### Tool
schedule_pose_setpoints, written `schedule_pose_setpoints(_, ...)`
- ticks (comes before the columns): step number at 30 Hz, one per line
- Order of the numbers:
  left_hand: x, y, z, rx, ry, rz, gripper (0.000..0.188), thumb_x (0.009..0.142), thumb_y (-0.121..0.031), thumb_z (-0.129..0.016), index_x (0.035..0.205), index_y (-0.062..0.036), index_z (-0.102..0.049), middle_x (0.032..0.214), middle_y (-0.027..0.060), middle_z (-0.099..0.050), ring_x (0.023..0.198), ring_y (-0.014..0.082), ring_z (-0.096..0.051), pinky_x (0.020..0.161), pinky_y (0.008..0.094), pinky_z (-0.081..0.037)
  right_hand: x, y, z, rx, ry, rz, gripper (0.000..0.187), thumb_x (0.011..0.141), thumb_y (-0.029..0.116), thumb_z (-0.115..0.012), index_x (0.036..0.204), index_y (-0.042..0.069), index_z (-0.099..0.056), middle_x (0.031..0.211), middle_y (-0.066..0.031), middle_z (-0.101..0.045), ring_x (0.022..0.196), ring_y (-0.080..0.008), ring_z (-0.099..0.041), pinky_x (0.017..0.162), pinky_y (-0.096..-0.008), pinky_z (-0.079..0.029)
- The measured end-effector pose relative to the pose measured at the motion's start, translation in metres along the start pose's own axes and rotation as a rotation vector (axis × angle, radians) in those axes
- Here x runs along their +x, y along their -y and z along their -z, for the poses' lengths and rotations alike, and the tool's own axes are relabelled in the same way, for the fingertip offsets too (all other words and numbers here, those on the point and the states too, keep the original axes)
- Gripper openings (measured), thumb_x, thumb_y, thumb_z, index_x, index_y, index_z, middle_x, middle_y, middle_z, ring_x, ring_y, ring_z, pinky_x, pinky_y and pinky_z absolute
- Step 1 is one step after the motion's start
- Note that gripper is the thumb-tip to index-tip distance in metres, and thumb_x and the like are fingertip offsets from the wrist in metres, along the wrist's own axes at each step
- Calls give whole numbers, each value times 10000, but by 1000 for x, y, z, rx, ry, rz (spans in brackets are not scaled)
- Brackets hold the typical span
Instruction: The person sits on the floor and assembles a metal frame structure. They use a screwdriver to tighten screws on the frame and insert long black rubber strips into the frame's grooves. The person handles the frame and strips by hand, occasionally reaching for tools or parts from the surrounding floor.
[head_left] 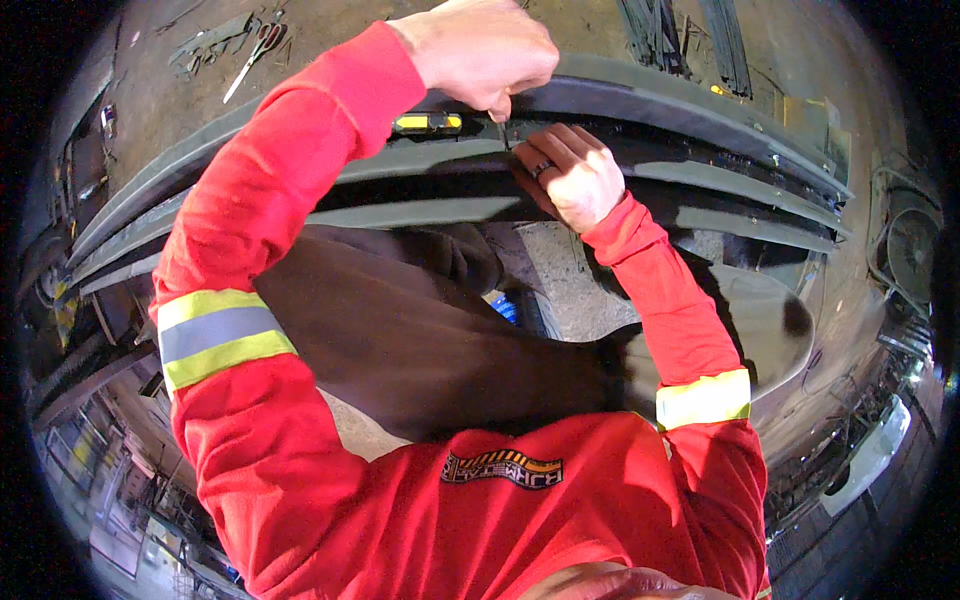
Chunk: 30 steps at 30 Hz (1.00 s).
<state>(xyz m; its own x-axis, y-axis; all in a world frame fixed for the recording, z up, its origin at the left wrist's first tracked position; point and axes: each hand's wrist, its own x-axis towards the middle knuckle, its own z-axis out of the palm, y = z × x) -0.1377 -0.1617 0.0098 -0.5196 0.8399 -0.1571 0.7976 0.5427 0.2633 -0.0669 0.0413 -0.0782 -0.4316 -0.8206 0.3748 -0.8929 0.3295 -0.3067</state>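
Scissors (257,53) on floor (335,28) beyond grey rails (425,160); left hand (485,54) clamped on thin tool (505,136); right hand (574,180): grip unclear.

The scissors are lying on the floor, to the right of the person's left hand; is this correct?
Not quite: the scissors are lying on the floor, but to the left of the person's left hand, as the head view shows.

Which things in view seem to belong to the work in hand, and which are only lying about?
Seemingly in use:
thin dark piece, apparently in the left hand, near the right hand
grey metal rails by the hands

Apparently lying about:
scissors on the floor
dark strips on the floor
yellow-and-black object among the rails, role uncertain
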Motion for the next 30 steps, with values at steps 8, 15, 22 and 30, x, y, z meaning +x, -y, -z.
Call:
schedule_pose_setpoints(8,16,9,8,-114,230,73,270,557,-324,-755,665,-89,-681,672,123,-647,704,313,-645,616,425,-489,1,-2,5,3,49,29,272,631,122,-738,874,43,-645,858,-67,-604,763,-234,-603,685,-336,-519)
schedule_pose_setpoints(15,14,12,8,-132,193,79,288,572,-347,-760,676,-88,-688,682,126,-650,708,311,-646,615,422,-488,0,-3,3,1,27,16,248,634,126,-725,856,53,-643,839,-56,-589,764,-221,-600,680,-328,-514)
schedule_pose_setpoints(22,11,16,11,-167,187,83,301,588,-367,-766,679,-90,-690,691,116,-647,718,305,-646,633,412,-495,-3,-3,-3,15,-14,2,126,725,168,-611,801,72,-636,848,-52,-598,810,-221,-597,693,-342,-505)
schedule_pose_setpoints(30,11,17,5,-144,218,117,315,588,-378,-772,666,-84,-687,724,118,-650,753,304,-645,651,411,-501,-1,-5,1,44,-51,33,279,613,133,-728,866,60,-636,850,-53,-555,739,-223,-585,660,-335,-507)
